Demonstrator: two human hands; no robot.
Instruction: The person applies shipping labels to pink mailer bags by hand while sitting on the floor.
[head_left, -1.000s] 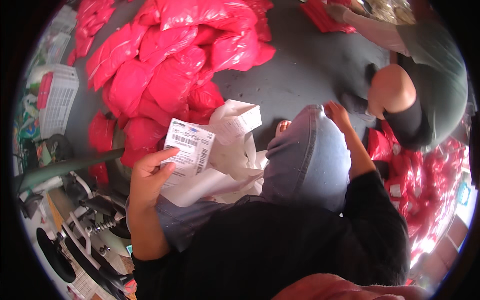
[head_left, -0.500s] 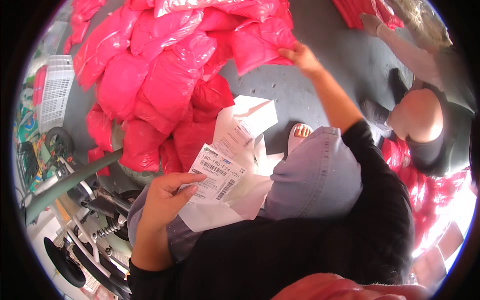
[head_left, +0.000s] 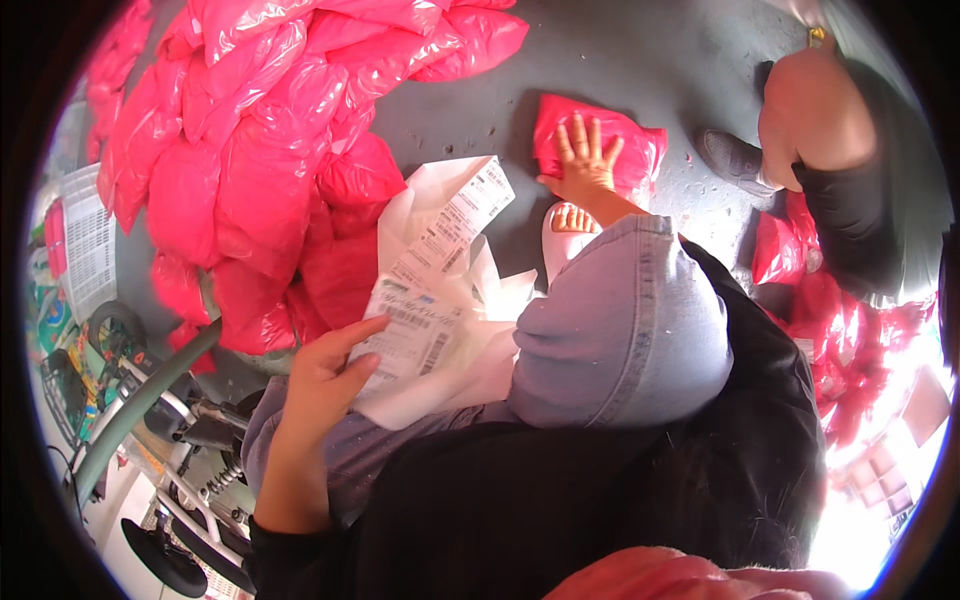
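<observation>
My right hand (head_left: 586,172) lies flat, fingers spread, on a single pink plastic mailer bag (head_left: 642,152) on the floor, just beyond my sandalled foot. Between the thumb and fingers of my left hand (head_left: 318,388) is a white shipping label (head_left: 418,335) with barcodes, held over my lap. A folded strip of printed labels (head_left: 455,228) and pale backing paper runs away from it, resting against my legs.
A big heap of pink mailer bags (head_left: 265,170) fills the far left. At left are a white plastic basket (head_left: 90,240) and a wheeled frame with a green bar (head_left: 150,390). Another person's knee (head_left: 820,115) and shoe are at right, beside more pink bags (head_left: 780,248).
My right hand has brought a pink mailer bag from the heap toward me, set it on the floor and spread its fingers over it. The left hand keeps the label.
</observation>
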